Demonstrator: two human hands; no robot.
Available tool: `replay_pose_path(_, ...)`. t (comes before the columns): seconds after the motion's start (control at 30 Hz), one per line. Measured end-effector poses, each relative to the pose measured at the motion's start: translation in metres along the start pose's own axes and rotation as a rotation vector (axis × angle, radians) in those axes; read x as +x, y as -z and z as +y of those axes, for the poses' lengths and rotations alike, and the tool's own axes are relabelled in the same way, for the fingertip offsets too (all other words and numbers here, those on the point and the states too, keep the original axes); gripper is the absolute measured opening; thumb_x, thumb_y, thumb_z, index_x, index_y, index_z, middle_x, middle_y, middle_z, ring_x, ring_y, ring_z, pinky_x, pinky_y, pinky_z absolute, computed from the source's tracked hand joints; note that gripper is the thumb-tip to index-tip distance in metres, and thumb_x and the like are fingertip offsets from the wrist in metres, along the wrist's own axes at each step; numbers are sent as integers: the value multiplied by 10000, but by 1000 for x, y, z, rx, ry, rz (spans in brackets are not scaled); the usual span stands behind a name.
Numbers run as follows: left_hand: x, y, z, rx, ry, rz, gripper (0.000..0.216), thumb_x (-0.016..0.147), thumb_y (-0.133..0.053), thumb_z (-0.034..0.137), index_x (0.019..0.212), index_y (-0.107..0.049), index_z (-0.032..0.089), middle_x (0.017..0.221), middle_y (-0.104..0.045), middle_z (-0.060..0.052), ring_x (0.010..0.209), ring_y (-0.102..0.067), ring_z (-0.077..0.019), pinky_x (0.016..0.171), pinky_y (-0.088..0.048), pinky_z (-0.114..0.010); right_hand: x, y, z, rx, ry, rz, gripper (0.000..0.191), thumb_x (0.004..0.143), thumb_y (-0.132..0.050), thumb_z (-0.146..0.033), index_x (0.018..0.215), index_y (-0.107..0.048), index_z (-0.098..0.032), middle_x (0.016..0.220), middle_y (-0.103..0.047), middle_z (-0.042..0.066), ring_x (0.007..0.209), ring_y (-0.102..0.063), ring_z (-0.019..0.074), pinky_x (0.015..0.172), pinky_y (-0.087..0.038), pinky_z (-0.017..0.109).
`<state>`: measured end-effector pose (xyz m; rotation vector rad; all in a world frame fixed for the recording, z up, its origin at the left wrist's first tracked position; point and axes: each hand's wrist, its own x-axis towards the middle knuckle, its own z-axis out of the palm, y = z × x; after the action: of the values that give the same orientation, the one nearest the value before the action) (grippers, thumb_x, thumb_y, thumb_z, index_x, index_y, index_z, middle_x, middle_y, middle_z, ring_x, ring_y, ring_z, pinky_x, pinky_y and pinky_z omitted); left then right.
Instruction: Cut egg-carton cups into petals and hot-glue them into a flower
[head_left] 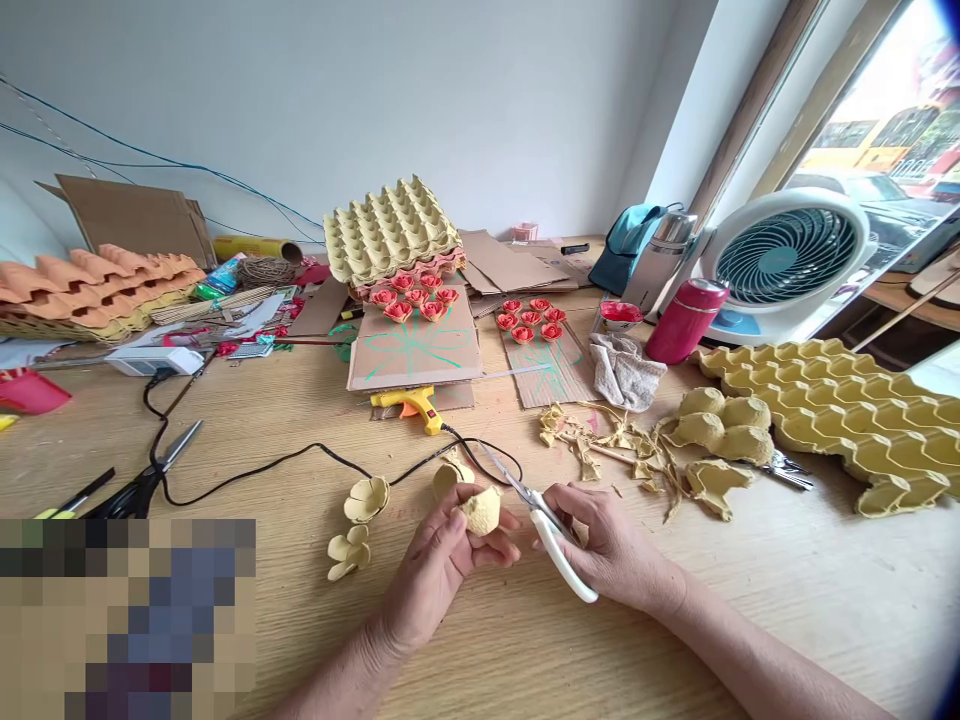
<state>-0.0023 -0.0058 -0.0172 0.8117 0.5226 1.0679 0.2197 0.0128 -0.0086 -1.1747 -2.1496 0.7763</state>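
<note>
My left hand (439, 565) pinches a small yellow egg-carton cup (482, 510) between thumb and fingers, just above the wooden table (262, 430). My right hand (611, 550) grips white-handled scissors (551, 535), whose blades point up and left beside the cup. Two cut carton flowers (366, 499) (349, 551) lie left of my left hand. Another cut piece (450, 476) rests just behind the cup.
Carton scraps (622, 445) and a cut egg tray (840, 410) lie to the right. A yellow glue gun (411, 402) with a black cord, cardboard sheets holding red painted flowers (414, 296), stacked egg trays (390, 232), black scissors (142, 480), a red bottle (686, 320) and a fan (784, 258) stand farther back.
</note>
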Motion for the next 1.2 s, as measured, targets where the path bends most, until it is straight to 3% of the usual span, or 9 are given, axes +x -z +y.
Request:
replay_pose_path(0.17, 3, 2, -1, -161, 107, 7, 415, 943, -606, 530, 882, -675, 126, 803, -726, -81, 652, -671, -140, 626, -515, -239, -1, 1, -2, 34, 10, -26, 253, 934, -587, -385, 767, -534, -202, 697, -576, 0, 652, -504, 151, 632, -377, 269)
replay_pose_path(0.27, 2, 3, 0, -177, 108, -18, 360, 896, -696, 490, 848, -644, 137, 751, -668, -29, 552, -578, -80, 538, -440, -188, 0, 3, -3, 17, 46, -56, 268, 948, -569, -420, 793, -526, -205, 736, -593, 13, 677, -518, 163, 671, -397, 290)
replay_pose_path(0.4, 2, 3, 2, -166, 137, -63, 428, 908, -657, 531, 756, -604, 135, 659, -579, 10, 469, -458, -45, 489, -381, -176, 0, 7, 0, -73, 112, -92, 222, 961, -559, -383, 838, -493, -211, 809, -594, 23, 719, -520, 173, 736, -406, 317)
replay_pose_path(0.63, 3, 5, 3, -133, 184, -115, 509, 902, -607, 615, 758, -609, 127, 666, -577, -5, 468, -455, -52, 464, -394, -181, 1, 10, 0, -176, 172, -86, 211, 974, -532, -389, 875, -473, -213, 856, -583, 47, 755, -515, 194, 752, -412, 335)
replay_pose_path(0.8, 1, 1, -4, 190, 54, 2, 367, 877, -697, 511, 911, -583, 165, 957, -661, -81, 724, -634, -151, 581, -526, -244, 0, 8, -2, -87, 122, -56, 196, 982, -506, -376, 873, -478, -216, 829, -579, 34, 747, -519, 187, 725, -416, 317)
replay_pose_path(0.93, -3, -2, -12, 665, -118, 94, 227, 877, -713, 290, 815, -514, 201, 906, -577, -22, 718, -573, -137, 637, -530, -258, 0, 7, -1, 0, 42, -45, 167, 965, -513, -365, 885, -498, -219, 839, -599, 34, 762, -536, 189, 717, -429, 311)
replay_pose_path(1.0, -6, -6, -13, 839, -198, 112, 151, 877, -693, 217, 868, -542, 210, 908, -555, -24, 767, -554, -153, 708, -535, -273, 0, 6, -1, 22, 29, -37, 169, 965, -509, -373, 892, -508, -220, 834, -608, 32, 753, -539, 187, 713, -431, 312)
replay_pose_path(1.1, -9, -11, -7, 839, -222, 67, 174, 893, -654, 196, 1028, -550, 228, 1085, -550, -67, 921, -585, -200, 820, -557, -317, 0, 5, 0, 43, 30, -33, 190, 976, -494, -385, 887, -513, -219, 820, -607, 30, 739, -533, 182, 707, -432, 314)
replay_pose_path(1.2, -9, -14, -1, 842, -239, 56, 158, 935, -587, 196, 1087, -561, 231, 1125, -560, -84, 1012, -591, -224, 864, -546, -323, -1, 3, 1, 47, 22, -40, 165, 969, -499, -359, 880, -509, -220, 814, -599, 28, 731, -521, 180, 697, -427, 312)
